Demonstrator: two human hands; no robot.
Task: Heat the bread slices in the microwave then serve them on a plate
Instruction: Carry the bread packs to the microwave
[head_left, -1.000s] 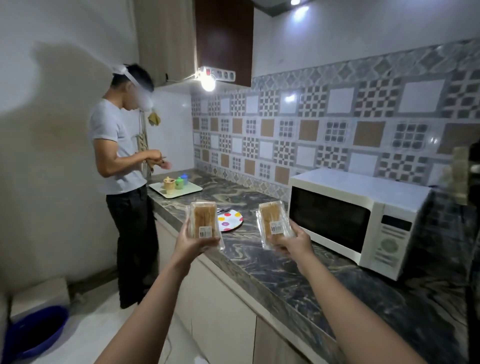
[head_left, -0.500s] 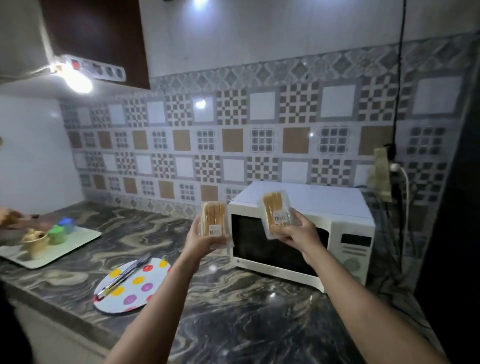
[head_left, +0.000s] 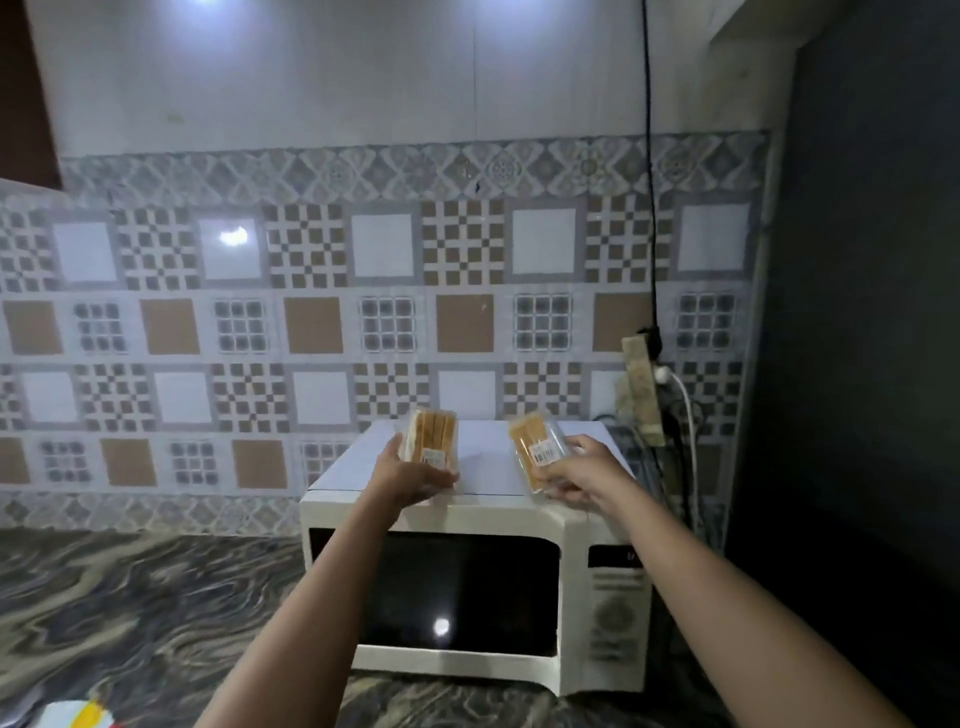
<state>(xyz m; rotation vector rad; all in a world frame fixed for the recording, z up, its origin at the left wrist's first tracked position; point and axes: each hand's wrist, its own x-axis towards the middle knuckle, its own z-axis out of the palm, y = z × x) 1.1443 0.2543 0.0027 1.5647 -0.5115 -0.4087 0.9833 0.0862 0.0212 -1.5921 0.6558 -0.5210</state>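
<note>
Kitchen corner: patterned tile backsplash (head_left: 311, 322) over a dark marbled countertop (head_left: 130, 613). White microwave (head_left: 457, 587) sits on the counter against the wall, door closed, control panel (head_left: 618, 618) on its right side. Both arms reach out over the microwave top.

Left hand (head_left: 410, 475): fingers curled round the lower end of the left bread packet (head_left: 432, 436), a clear wrap held near upright with the slices on edge and a barcode label low on the front.

Right hand (head_left: 582, 475): fingers wrapped round the lower right edge of the right bread packet (head_left: 535, 449), which has its top leaning left and its label facing the camera.

Both packets are over the microwave top and apart from each other. Can't tell whether either touches the top.

Power strip (head_left: 641, 389) hangs on the wall just right of the microwave. Black cable (head_left: 648, 208) runs up from it and a white cord (head_left: 685, 410) is plugged in.

Edge of a coloured plate (head_left: 78, 714) shows at bottom left on the counter, well apart from the microwave.
</note>
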